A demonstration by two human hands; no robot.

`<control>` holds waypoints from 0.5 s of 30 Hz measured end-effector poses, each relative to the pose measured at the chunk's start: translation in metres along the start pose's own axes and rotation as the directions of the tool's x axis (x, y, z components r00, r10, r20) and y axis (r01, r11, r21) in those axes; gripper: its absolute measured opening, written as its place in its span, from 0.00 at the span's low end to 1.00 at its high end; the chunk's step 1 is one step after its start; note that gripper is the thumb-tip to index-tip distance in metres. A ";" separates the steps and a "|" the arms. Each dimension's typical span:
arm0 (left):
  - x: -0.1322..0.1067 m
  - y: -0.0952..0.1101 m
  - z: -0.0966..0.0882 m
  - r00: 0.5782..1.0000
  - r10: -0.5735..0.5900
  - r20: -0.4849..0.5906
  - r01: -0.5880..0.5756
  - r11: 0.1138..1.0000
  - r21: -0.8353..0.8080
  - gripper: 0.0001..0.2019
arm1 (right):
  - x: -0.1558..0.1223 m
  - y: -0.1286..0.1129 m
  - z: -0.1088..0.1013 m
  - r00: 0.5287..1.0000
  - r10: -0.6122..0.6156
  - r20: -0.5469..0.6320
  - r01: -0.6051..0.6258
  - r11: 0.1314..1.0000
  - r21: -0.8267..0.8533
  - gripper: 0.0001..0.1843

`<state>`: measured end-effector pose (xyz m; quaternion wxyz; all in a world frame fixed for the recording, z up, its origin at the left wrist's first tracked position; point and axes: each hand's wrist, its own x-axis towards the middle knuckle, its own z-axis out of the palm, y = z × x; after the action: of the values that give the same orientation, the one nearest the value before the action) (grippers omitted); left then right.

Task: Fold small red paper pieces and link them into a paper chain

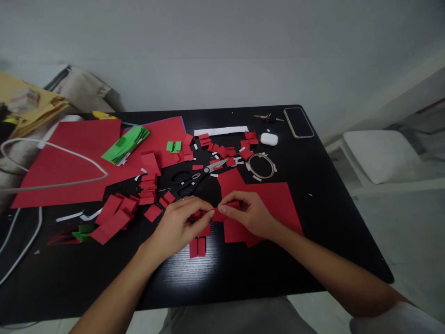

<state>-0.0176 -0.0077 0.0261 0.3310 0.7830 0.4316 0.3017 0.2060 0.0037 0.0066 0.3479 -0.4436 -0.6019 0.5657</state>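
My left hand (pixel 182 220) and my right hand (pixel 248 212) meet over the middle of a black table (pixel 313 232). Both pinch one small folded red paper piece (pixel 215 214) between their fingertips. Under my right hand lies a larger red paper sheet (pixel 278 199). Two small red strips (pixel 197 247) lie just below my left hand. Black-handled scissors (pixel 194 177) rest right behind my hands.
Piles of cut red pieces (pixel 118 215) lie at the left, with big red sheets (pixel 69 160) and green folded paper (pixel 125 144) behind. A tape ring (pixel 260 165), white earbud case (pixel 269 138), phone (pixel 298 122) and keys (pixel 266 117) sit far right. White cables (pixel 52 185) cross the left.
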 end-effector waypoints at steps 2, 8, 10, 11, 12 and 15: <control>0.000 0.000 0.001 0.999 -0.044 0.010 0.045 0.999 -0.010 0.06 | 0.000 0.000 0.001 1.000 -0.006 0.002 0.006 1.000 0.018 0.07; -0.001 -0.001 0.004 0.989 -0.141 0.051 0.143 0.988 -0.058 0.08 | -0.001 0.000 0.004 1.000 -0.010 0.002 0.010 1.000 0.024 0.07; -0.002 0.000 0.004 0.985 -0.164 0.051 0.168 0.983 -0.077 0.09 | 0.000 0.001 0.002 1.000 0.012 0.001 -0.012 1.000 0.027 0.08; -0.002 0.000 0.004 0.982 -0.182 0.044 0.185 0.979 -0.087 0.09 | 0.001 0.002 0.001 1.000 0.027 -0.005 -0.027 0.999 0.037 0.09; -0.002 0.000 0.003 0.979 -0.200 0.035 0.203 0.974 -0.098 0.09 | 0.002 0.002 -0.001 0.999 0.047 -0.017 -0.046 0.997 0.059 0.10; -0.001 0.000 0.002 0.969 -0.248 0.014 0.247 0.958 -0.148 0.11 | 0.006 0.004 -0.007 0.993 0.096 -0.069 -0.085 0.985 0.150 0.11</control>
<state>-0.0167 -0.0095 0.0245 0.4224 0.6953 0.5033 0.2912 0.2108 0.0119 0.0025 0.3762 -0.4649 -0.5243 0.6062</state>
